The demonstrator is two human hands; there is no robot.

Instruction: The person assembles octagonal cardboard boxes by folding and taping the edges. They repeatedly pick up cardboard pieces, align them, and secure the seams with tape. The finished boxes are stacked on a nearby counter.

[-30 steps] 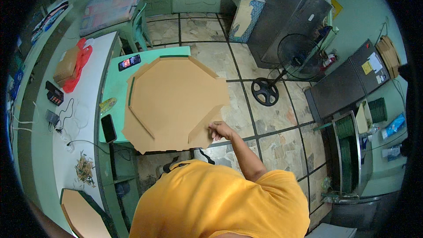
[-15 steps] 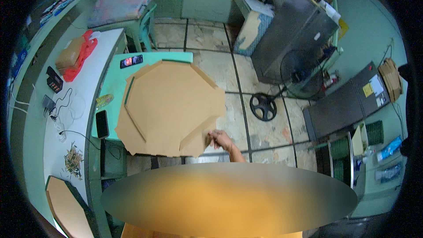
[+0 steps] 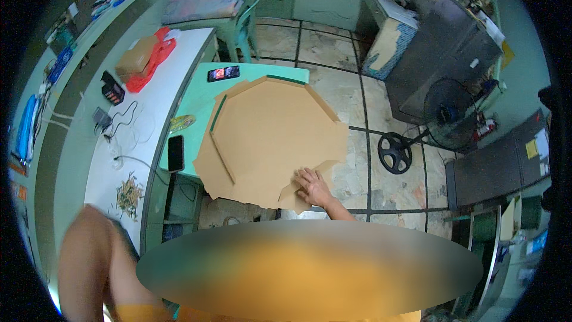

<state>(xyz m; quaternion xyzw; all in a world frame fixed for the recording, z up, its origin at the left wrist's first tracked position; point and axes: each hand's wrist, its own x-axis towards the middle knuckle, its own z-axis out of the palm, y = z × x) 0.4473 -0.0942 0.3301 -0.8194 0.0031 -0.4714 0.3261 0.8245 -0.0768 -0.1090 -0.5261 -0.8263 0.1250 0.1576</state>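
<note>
Tiled floor and a green bench [image 3: 250, 80] fill mid-frame — the octagonal cardboard sheet [image 3: 271, 137] has stayed flat there, while the right hand [image 3: 313, 186] now presses open-palmed on a lower flap [image 3: 292, 189], gripping nothing — left hand unseen.

Right hand [image 3: 313, 187] extended forward from a bare forearm, palm down, fingers [image 3: 302, 177] spread flat and pointing up-left. Left arm raised at the lower left, blurred; its hand cannot be seen.
</note>
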